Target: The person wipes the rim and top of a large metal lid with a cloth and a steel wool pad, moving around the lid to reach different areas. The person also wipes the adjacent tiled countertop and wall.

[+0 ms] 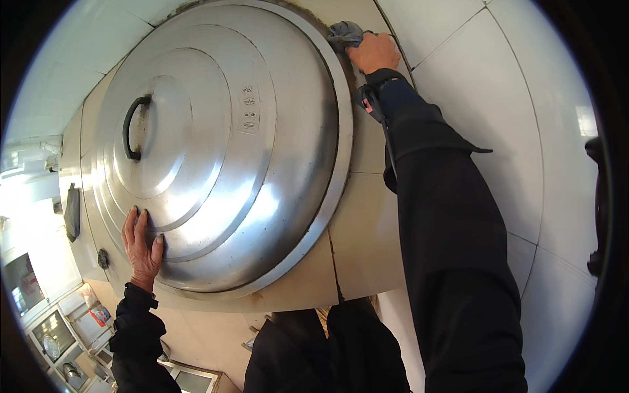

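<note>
A large domed metal lid (pixel 295 147) with a dark arched handle (pixel 131 127) and raised characters covers a round rimmed wok or pot set into a tiled stove top (pixel 368 221). My right hand (pixel 376 53) grips a bunched grey cloth (pixel 345 34) on the tiles beyond the lid's far right edge, near the wall. The fingers of my left hand (pixel 142 245) are spread on the lid's lower left part, with nothing gripped.
White wall tiles (pixel 481 83) rise along the right and far sides. At the left lie a dark folded cloth (pixel 72 212) and a small dark scrubber-like clump (pixel 102 259). White cabinets (pixel 54 329) with glass panes stand at the lower left.
</note>
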Demonstrator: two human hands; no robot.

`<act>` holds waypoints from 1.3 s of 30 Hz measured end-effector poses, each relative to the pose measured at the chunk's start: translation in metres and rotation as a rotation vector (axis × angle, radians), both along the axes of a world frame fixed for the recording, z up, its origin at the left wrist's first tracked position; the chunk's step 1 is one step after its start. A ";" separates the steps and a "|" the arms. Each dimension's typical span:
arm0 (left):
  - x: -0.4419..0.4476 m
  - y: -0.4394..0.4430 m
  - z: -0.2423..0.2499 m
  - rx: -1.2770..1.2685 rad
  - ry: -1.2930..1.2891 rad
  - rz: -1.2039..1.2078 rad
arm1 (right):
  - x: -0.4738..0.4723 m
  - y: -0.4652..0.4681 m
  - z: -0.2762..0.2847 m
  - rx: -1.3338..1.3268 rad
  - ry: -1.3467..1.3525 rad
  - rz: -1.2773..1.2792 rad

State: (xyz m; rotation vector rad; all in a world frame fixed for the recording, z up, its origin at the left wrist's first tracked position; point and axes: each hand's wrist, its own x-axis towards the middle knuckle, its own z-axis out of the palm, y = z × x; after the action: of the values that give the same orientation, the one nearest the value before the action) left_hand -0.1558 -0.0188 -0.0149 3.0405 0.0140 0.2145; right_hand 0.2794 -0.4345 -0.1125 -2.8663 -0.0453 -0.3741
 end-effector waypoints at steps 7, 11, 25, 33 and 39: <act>0.026 -0.014 0.036 -0.106 0.029 -0.017 | -0.098 -0.037 0.017 0.004 0.130 0.173; 0.082 -0.016 0.059 -0.158 -0.207 0.051 | -0.163 -0.068 0.055 -0.062 0.415 0.196; 0.210 0.006 0.020 -0.104 -0.016 0.276 | -0.111 -0.048 0.017 0.188 -0.036 0.348; 0.206 0.005 0.009 -0.231 -0.108 0.242 | -0.037 -0.025 0.003 0.184 -0.054 0.287; 0.208 -0.001 0.014 -0.232 -0.088 0.268 | 0.051 -0.007 0.007 0.220 0.007 0.496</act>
State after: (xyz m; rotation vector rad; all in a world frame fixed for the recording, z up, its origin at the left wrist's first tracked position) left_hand 0.0517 -0.0193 -0.0010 2.7860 0.4111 0.3397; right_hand 0.3305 -0.4420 -0.1058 -2.5228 -0.6552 -0.2470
